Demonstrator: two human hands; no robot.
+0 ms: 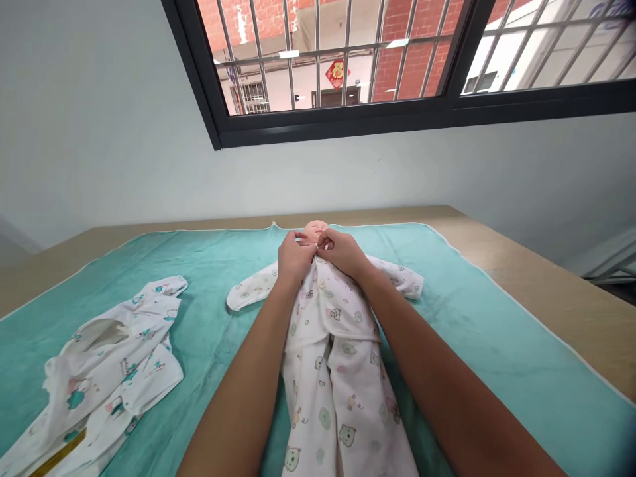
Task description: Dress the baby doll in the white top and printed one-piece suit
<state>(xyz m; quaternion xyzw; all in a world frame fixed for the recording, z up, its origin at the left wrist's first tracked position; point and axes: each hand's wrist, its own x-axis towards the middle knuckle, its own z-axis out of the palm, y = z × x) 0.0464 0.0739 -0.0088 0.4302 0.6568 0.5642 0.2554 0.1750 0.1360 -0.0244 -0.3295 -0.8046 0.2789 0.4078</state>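
Note:
A baby doll point(315, 230) lies on its back on a teal towel point(472, 331), dressed in a white printed romper point(332, 358) whose sleeves spread to both sides. My left hand point(294, 257) and my right hand point(342, 252) meet at the romper's collar, just under the doll's chin. Both pinch the fabric at the top snap, fingers closed. Most of the doll's face is hidden behind my hands.
A second white printed baby garment point(106, 371) lies crumpled on the towel's left side, with a yellow tag near the bottom edge. The towel covers a wooden table point(561, 291) set against a white wall under a barred window point(348, 59).

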